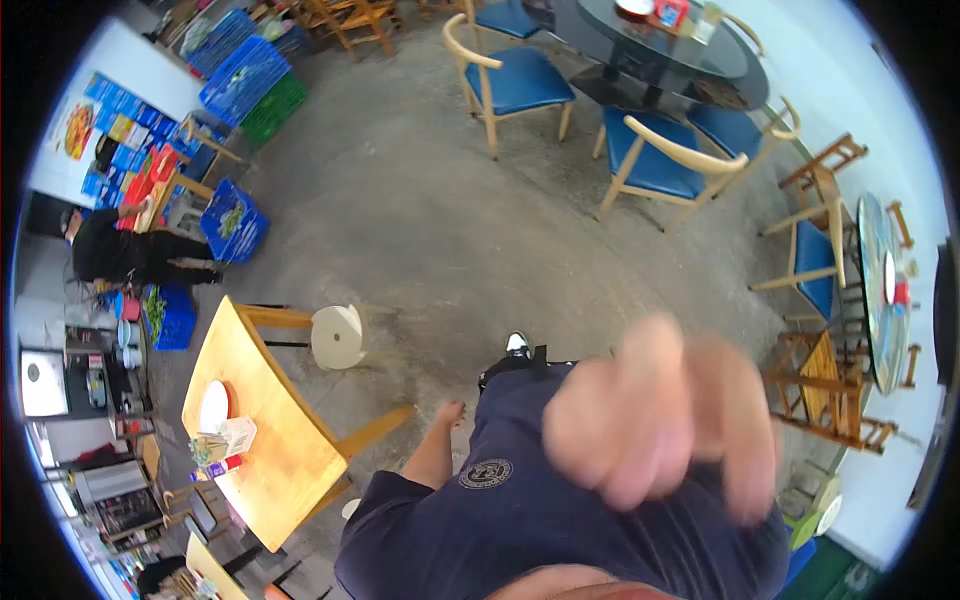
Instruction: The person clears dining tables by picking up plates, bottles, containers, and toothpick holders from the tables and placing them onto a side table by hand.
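My right hand (655,420) is raised close to the camera, in front of my dark navy T-shirt (560,490), and is blurred. Its fingers look bent and spread, with a gap between them, and I see nothing held. At my side hangs my left hand (453,414), small in the view, its fingers loosely curled and no object visible in them. To the left of that hand stands a light wooden table (270,450). On the table are a red-rimmed white plate (214,407), a white box (238,436) and a holder of thin sticks (208,449).
A white stool (338,337) stands by the wooden table. Blue-seated chairs (518,80) surround a dark round table (660,40) ahead. Blue crates (245,80) line the left side, near a person in black (110,245). A glass-topped table (880,290) stands at right.
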Motion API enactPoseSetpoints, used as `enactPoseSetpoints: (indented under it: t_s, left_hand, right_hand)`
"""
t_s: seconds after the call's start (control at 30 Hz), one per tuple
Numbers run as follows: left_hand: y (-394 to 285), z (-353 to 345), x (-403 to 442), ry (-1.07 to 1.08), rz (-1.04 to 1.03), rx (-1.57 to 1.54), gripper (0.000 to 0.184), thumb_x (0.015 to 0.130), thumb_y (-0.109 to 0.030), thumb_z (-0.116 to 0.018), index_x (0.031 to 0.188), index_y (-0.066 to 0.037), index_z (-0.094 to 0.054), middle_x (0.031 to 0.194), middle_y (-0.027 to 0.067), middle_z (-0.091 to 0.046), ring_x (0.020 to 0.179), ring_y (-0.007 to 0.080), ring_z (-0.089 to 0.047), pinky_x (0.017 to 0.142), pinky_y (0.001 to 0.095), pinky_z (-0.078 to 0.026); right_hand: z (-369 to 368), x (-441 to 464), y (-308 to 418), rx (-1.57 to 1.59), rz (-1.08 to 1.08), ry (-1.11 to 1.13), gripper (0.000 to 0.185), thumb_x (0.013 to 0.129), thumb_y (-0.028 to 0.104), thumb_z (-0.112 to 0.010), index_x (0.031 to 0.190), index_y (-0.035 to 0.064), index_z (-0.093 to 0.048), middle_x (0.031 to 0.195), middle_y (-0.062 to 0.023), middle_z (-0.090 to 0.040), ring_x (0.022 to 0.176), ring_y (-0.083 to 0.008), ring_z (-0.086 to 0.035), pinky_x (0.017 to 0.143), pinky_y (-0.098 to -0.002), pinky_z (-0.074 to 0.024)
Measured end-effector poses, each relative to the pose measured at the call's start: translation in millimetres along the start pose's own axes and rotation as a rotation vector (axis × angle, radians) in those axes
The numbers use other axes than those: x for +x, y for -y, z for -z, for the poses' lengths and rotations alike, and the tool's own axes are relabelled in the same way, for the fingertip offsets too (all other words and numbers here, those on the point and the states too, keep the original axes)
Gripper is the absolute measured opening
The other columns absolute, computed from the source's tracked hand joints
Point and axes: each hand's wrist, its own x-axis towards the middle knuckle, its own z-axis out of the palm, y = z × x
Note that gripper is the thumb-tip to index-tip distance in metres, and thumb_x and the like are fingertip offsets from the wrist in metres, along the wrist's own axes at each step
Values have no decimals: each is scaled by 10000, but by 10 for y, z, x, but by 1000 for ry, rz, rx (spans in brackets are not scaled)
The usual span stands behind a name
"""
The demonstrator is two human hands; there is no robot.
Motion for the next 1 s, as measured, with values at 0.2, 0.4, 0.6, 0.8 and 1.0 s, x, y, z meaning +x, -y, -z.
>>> enactPoseSetpoints:
  t_s: [0.2, 0.4, 0.6, 0.8, 1.0]
  left_hand:
    - [-1070, 170, 285, 39, -194, -31, 226, 779, -222, -504, 728, -21, -592, 588, 77, -559, 505, 208, -527, 469, 348, -424]
    - [-2174, 110, 377, 57, -410, 253, 282, 788, -234, -492, 801, 14, -626, 699, 123, -626, 670, 241, -599, 664, 363, -468]
    - [-3054, 334, 810, 69, -570, 602, 290, 794, -257, -502, 841, -7, -641, 778, 144, -656, 747, 260, -621, 702, 361, -473]
    - [-4462, 676, 1515, 247, -281, 970, 308, 784, -286, -508, 857, -22, -648, 921, 179, -652, 890, 352, -615, 796, 435, -477]
    - [-6801, 129, 2016, -112, -597, 454, 276, 867, -266, -481, 912, -37, -629, 848, 162, -661, 820, 275, -633, 671, 387, -485]
  right_hand:
    - [2383, -1195, 471, -624, -374, -1131, 243, 914, 279, -550, 779, 77, -530, 764, -49, -550, 726, -160, -508, 643, -292, -395]
    - [3432, -4269, 1482, -1125, -1043, -2186, 231, 888, 269, -545, 957, 54, -591, 770, -53, -576, 698, -167, -560, 595, -295, -436]
    - [3644, -4502, 1889, -909, -1958, -1841, 265, 872, 272, -529, 1044, 84, -600, 953, -89, -581, 880, -229, -556, 744, -351, -431]
    - [4735, -2984, 2237, -1268, -2174, -1115, 333, 856, 275, -512, 1131, 114, -610, 1136, -126, -586, 1063, -292, -551, 893, -407, -426]
    - [5567, -2928, 2718, -1481, -2035, -1256, 323, 822, 259, -540, 1095, 129, -652, 1160, -106, -617, 1034, -293, -607, 847, -395, -486]
